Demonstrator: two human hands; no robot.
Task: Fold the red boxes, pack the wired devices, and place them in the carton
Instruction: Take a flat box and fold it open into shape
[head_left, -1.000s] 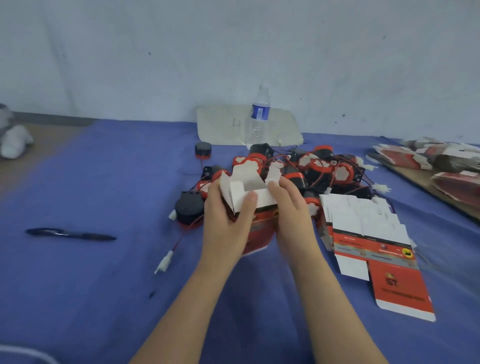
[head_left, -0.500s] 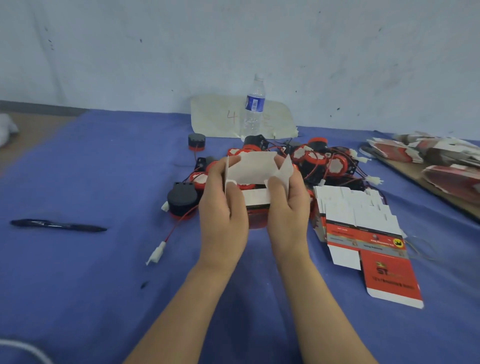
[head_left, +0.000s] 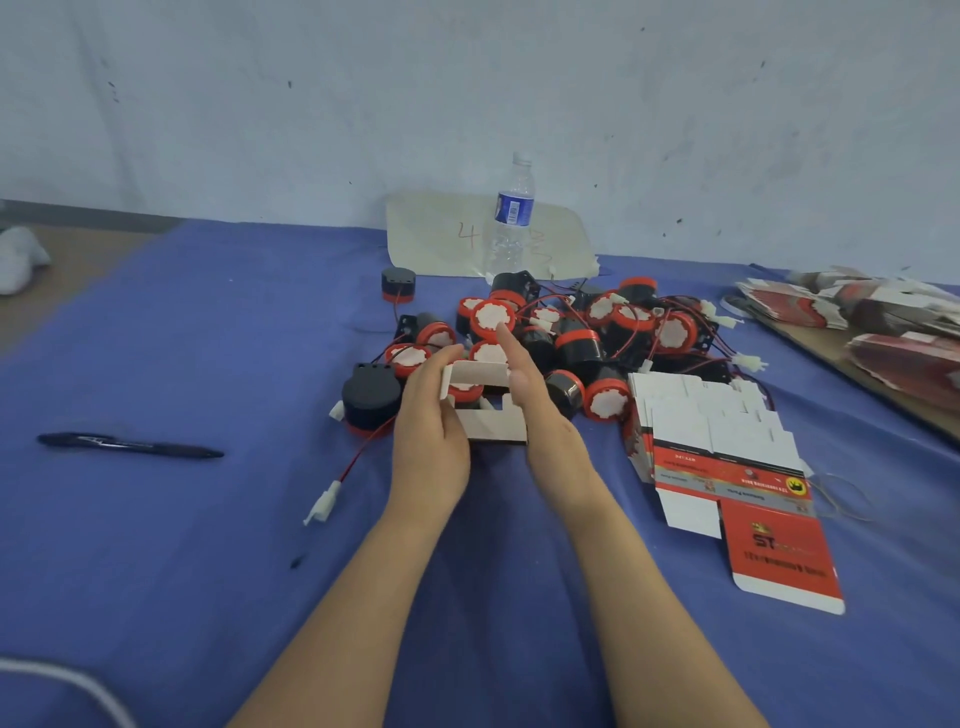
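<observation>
A: What is being covered by the blue cloth?

B: The worktop (head_left: 156, 338) is being covered almost to its far-left edge, where a bare brown strip is showing. Wide open cloth is being offered on the left and along the near side, around both forearms.

A: Where is room being taken up?

B: The far middle is being crowded by a heap of wired devices (head_left: 571, 332), black and red, just beyond the hands. The heap's right side is being touched by a fanned stack of flat red boxes (head_left: 727, 467), spread toward the near right. More flattened boxes (head_left: 883, 322) are being carried on a board at the right edge. A water bottle (head_left: 511, 218) is being stood upright by the wall.

A: And the box being folded?

B: A half-folded box (head_left: 488, 415) is being held between the hands at the heap's near edge, white inside showing, flaps up. It is being gripped by the left hand (head_left: 426, 426), fingers curled round its left side. The right hand (head_left: 535, 405) is being held flat, fingers straight, against its right side.

A: Anything smaller?

B: A black pen (head_left: 130, 446) is lying alone in the open left stretch. A white connector (head_left: 324, 501) on a red lead is lying just left of the left wrist.
</observation>
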